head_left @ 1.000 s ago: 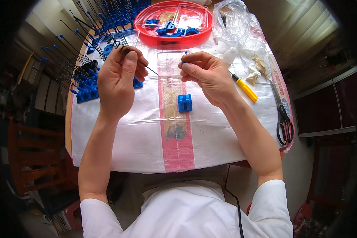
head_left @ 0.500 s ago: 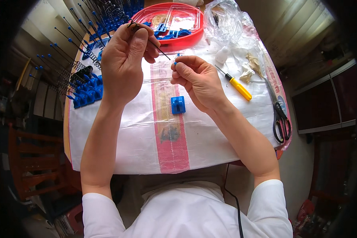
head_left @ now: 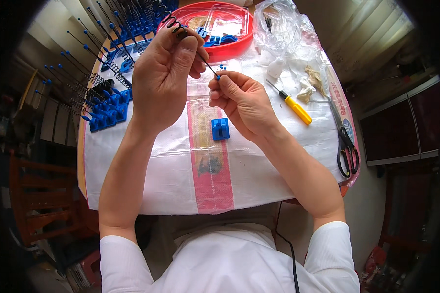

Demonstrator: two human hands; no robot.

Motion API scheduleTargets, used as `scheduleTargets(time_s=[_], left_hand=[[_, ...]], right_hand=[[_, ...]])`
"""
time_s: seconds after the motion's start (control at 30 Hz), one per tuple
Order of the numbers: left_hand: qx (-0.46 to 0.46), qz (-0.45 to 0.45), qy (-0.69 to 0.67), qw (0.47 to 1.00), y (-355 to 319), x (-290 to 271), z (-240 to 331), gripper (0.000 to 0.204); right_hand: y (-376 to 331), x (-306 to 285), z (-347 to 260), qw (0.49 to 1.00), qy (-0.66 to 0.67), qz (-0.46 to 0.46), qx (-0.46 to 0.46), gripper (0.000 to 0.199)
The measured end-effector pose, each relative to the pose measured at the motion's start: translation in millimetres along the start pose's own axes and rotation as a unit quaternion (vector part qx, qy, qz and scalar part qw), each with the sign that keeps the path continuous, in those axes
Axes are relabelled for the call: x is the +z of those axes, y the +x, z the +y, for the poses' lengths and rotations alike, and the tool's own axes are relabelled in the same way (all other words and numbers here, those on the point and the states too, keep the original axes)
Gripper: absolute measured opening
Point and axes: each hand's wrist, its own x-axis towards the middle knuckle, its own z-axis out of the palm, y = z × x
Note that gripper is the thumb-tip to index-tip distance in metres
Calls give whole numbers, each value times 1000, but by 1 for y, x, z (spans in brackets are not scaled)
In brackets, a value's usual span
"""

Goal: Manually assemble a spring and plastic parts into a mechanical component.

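Pinching, left hand (head_left: 164, 78): thumb and fingers press together on a black coiled wire (head_left: 208, 65); coil stands out above the hand on the far side; straight end slants down to the right, toward the near side
Pinching, right hand (head_left: 242, 97): thumb and forefinger close on a small blue bead (head_left: 218, 77); remaining fingers curl beneath
Wire and bead: both held up over the table between the hands; wire tip meets the bead; whether it has entered the hole cannot be told
Blue square base (head_left: 220, 129): lies on the white sheet (head_left: 166, 193), near side of the hands, just left of the right wrist
Loose beads (head_left: 222, 67): lie just beyond the right hand
Left side: blue bases (head_left: 107, 117) stand in a cluster, with black springs and blue-tipped rods
Far side: red tray (head_left: 230, 51) contains blue parts (head_left: 222, 40) and a clear box (head_left: 227, 19); clear plastic bag (head_left: 281, 29) lies to its right
Right side: yellow-handled screwdriver (head_left: 298, 110) near the right forearm; black-handled scissors (head_left: 347, 151) farther right, by the table edge
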Motion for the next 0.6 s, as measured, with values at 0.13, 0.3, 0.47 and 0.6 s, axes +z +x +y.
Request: scheduleTargets(time_s=[0.13,0.3,0.47,0.6], left_hand=[[6,-5,13,1000,0,-1,0,23],[6,-4,9,1000,0,0,0,23],[3,-7,22,1000,-1,1,3,23],[17,-13,54,998,-2,0,3,22]], right_hand=[[0,0,1,1000,3,3,9,21],[0,-1,1,1000,-5,4,15,22],[-1,-1,3,1000,-6,-1,17,22],[0,0,3,1000,-9,-3,19,22]])
